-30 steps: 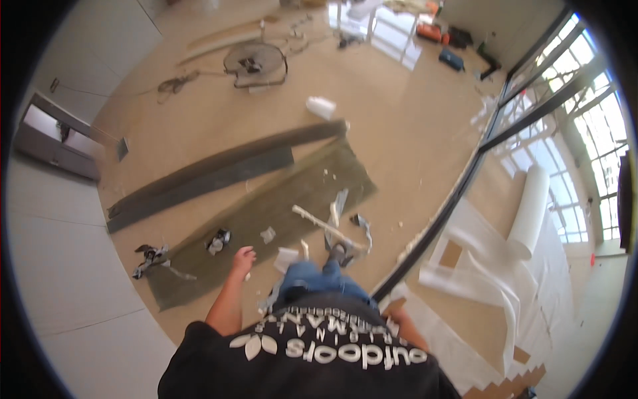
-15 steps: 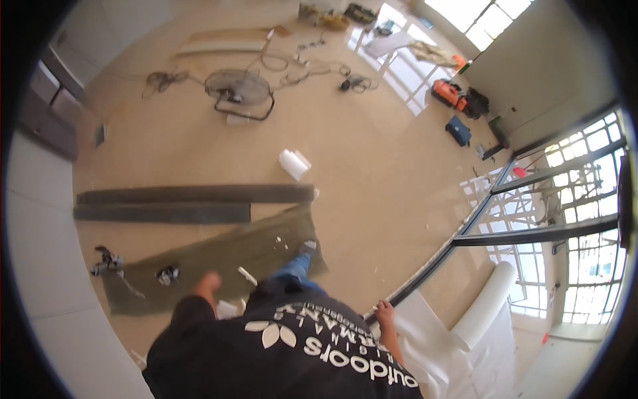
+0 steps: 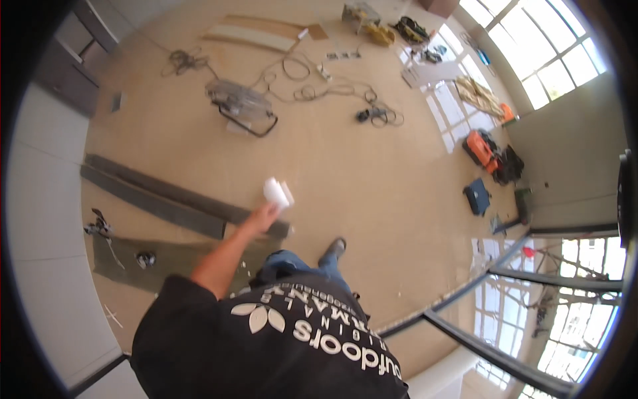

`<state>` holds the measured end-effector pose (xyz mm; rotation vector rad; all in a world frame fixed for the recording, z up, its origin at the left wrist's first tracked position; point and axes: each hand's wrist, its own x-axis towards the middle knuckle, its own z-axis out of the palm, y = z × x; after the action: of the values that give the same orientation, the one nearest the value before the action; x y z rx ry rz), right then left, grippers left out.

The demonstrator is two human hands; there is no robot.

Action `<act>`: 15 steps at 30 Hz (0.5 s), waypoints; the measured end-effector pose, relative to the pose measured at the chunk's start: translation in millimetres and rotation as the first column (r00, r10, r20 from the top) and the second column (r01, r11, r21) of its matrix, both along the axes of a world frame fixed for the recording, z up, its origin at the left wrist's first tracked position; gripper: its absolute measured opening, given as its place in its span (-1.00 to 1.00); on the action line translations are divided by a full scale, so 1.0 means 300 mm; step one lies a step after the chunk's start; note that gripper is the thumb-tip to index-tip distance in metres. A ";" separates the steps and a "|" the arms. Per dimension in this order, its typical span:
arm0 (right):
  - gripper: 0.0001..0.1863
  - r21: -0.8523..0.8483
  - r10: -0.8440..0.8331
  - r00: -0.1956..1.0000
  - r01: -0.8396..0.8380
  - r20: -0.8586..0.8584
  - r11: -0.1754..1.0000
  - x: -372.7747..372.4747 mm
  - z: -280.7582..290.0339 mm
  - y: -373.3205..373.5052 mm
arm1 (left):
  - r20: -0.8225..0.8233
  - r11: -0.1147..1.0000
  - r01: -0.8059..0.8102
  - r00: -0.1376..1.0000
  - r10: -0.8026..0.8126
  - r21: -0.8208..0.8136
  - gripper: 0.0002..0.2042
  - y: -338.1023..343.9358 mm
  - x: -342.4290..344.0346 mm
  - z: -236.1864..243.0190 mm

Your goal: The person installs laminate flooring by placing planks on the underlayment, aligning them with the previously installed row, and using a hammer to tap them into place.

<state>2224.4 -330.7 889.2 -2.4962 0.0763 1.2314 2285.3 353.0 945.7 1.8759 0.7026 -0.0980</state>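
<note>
My left hand (image 3: 266,217) is stretched forward over the floor, its fingers against or just over the near end of a small white roll (image 3: 278,193). Blur and the roll hide the fingertips, so I cannot tell whether they grip it. My right hand is out of sight beyond my black-shirted body. Two long dark grey strips (image 3: 156,199) run side by side under and left of my reaching arm. Closer to me lies a dark green sheet (image 3: 193,254), with a small dark-and-silver tool (image 3: 145,259) on it and another tool (image 3: 98,224) by its far left corner.
Ahead stands a floor fan (image 3: 242,106) among tangled cables (image 3: 312,92). Boards (image 3: 249,40) lie behind it. An orange-and-black case (image 3: 482,151) and a blue box (image 3: 477,197) sit at the right. A dark metal frame (image 3: 458,326) edges the floor at lower right, beside a large white roll (image 3: 442,372).
My left hand has gone from low over the green sheet forward to the small white roll. My right hand, earlier at the dark frame, has left view. The view has turned, and my foot has stepped forward.
</note>
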 end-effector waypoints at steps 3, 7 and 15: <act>-0.71 -0.206 0.643 0.765 -0.623 0.043 0.755 0.808 -0.059 -0.039 | -0.499 0.998 -0.012 0.866 0.038 0.055 -0.72 -0.077 -0.217 -0.232; -0.65 0.151 -0.173 0.944 0.134 0.281 0.979 1.779 0.116 0.291 | -0.755 0.923 0.385 0.607 -0.249 0.005 -0.71 -0.093 -0.571 -0.180; -0.66 0.400 -0.359 0.897 0.240 0.257 0.885 2.880 0.296 0.982 | -0.605 0.713 0.681 0.642 -0.471 0.167 -0.75 0.242 0.206 -0.303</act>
<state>3088.5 -36.3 978.1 -2.2200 0.1404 0.6284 2347.2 425.5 854.8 2.4401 0.4362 -1.0119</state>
